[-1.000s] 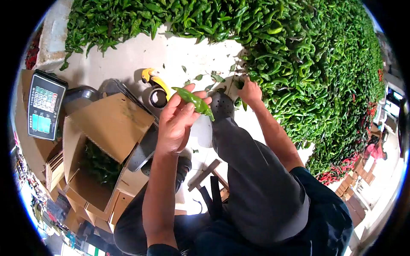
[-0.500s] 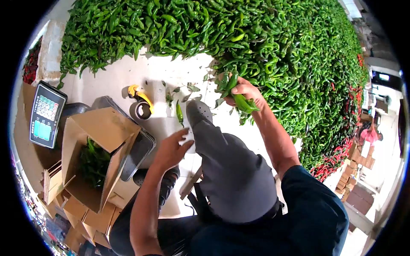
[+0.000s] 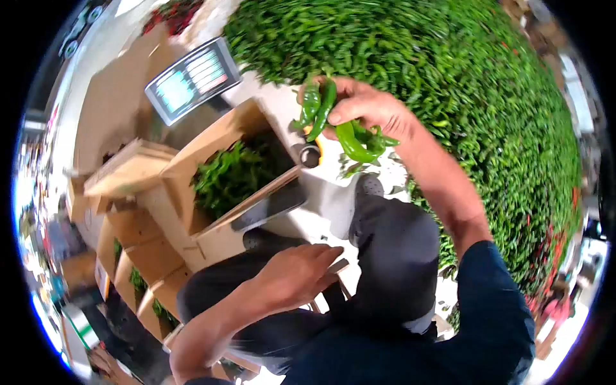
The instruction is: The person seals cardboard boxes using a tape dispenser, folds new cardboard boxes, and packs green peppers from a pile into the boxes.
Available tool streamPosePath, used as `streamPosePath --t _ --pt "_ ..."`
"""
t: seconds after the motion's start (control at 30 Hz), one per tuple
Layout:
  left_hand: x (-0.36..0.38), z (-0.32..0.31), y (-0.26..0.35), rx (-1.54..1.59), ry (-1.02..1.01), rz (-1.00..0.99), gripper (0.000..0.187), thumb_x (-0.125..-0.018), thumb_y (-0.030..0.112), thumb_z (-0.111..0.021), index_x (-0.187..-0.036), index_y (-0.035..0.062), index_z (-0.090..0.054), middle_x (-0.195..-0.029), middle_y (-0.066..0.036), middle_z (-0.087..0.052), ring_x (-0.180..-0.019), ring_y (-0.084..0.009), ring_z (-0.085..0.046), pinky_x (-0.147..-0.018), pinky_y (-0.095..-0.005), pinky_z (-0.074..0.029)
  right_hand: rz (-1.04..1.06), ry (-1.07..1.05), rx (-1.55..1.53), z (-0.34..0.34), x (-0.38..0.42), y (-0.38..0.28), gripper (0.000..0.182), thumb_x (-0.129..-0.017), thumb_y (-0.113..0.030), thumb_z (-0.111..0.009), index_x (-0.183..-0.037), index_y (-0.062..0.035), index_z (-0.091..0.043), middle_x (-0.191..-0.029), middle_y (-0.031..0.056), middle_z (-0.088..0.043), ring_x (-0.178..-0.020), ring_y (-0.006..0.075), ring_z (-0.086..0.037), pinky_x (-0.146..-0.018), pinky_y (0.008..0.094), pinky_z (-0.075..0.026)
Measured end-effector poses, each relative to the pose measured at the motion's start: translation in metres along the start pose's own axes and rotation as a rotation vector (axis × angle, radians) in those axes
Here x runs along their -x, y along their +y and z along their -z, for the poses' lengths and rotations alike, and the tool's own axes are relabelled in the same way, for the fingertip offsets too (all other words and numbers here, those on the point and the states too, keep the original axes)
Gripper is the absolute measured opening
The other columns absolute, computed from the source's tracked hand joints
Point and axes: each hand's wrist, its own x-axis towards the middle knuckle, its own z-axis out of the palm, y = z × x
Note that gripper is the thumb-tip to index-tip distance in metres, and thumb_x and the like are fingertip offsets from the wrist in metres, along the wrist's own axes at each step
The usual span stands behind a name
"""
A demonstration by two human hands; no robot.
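My right hand (image 3: 366, 106) is closed around several green chili peppers (image 3: 314, 109), which stick out on both sides of the fingers. It is raised above the white floor, between the open cardboard box and the pepper heap. My left hand (image 3: 298, 273) hangs over my lap near my knee, its fingers loosely stretched and nothing visible in them; their undersides are hidden. Left of my legs, the open cardboard box (image 3: 183, 208) holds a layer of green peppers (image 3: 234, 176). It sits tilted in view on a dark scale platform (image 3: 269, 208).
A large heap of green peppers (image 3: 487, 135) spreads across the right and back. The scale's display (image 3: 192, 80) stands behind the box. A tape dispenser (image 3: 310, 155) lies on the floor. More cardboard boxes (image 3: 151, 256), some with peppers inside, stand at the lower left.
The view has swung left, bringing the box nearer the middle. My right hand has carried the peppers toward the box. My left hand has drawn back over my lap.
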Motion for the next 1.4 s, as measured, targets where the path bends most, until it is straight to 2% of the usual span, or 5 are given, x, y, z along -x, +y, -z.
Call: streamPosePath --t 0.3,0.9,1.17,1.27,1.4 --pt "0.035 -0.041 -0.031 -0.315 0.024 -0.081 0.048 -0.086 0.019 -0.064 -0.13 0.0017 -0.056 -0.097 -0.01 -0.065 -0.09 -0.0241 -0.066 -0.072 -0.0372 -0.051 -0.19 -0.47 1.692 -0.11 -0.158 0.002 0.049 -0.074 -0.009 -0.064 -0.124 -0.0064 -0.062 -0.098 0.0213 -0.064 -0.093 0.0354 -0.064 -0.084 0.0446 -0.051" --pt "0.041 0.007 -0.007 -0.3 0.01 -0.244 0.045 -0.089 0.02 -0.056 -0.13 0.0007 -0.061 -0.107 -0.019 -0.066 -0.091 -0.0288 -0.063 -0.074 -0.0378 -0.049 -0.027 0.387 1.01 0.014 -0.053 0.025 0.023 -0.09 -0.017 -0.068 -0.105 0.0007 -0.069 -0.089 0.0067 -0.069 -0.084 0.0124 -0.065 -0.075 0.0283 -0.053" --pt "0.041 -0.015 0.005 -0.251 -0.075 -0.18 0.046 -0.092 0.02 -0.053 -0.134 0.0004 -0.058 -0.118 -0.025 -0.064 -0.106 -0.0369 -0.064 -0.089 -0.047 -0.049 -0.436 0.921 1.593 0.159 0.135 0.216 0.105 -0.073 -0.025 -0.083 -0.157 -0.0123 -0.021 -0.156 0.0248 -0.029 -0.142 0.0388 -0.037 -0.11 0.0473 -0.04" --pt "0.033 -0.013 0.002 -0.246 -0.151 -0.136 0.047 -0.093 0.019 -0.052 -0.137 0.0012 -0.056 -0.121 -0.026 -0.063 -0.108 -0.0393 -0.063 -0.089 -0.0511 -0.049 -0.932 1.195 1.543 0.177 0.201 0.275 0.129 -0.064 -0.04 -0.09 -0.16 -0.0187 -0.007 -0.162 0.025 -0.014 -0.145 0.0484 -0.023 -0.104 0.0728 -0.031" --pt "0.023 -0.01 0.003 -0.253 -0.118 -0.056 0.037 -0.093 0.021 -0.062 -0.126 0.0059 -0.063 -0.114 -0.017 -0.064 -0.105 -0.0323 -0.061 -0.093 -0.0471 -0.049 -0.773 1.32 1.71 0.237 0.286 0.357 0.117 -0.066 -0.048 -0.086 -0.157 -0.0188 -0.02 -0.162 0.0171 -0.018 -0.147 0.0426 -0.018 -0.106 0.0697 -0.034"
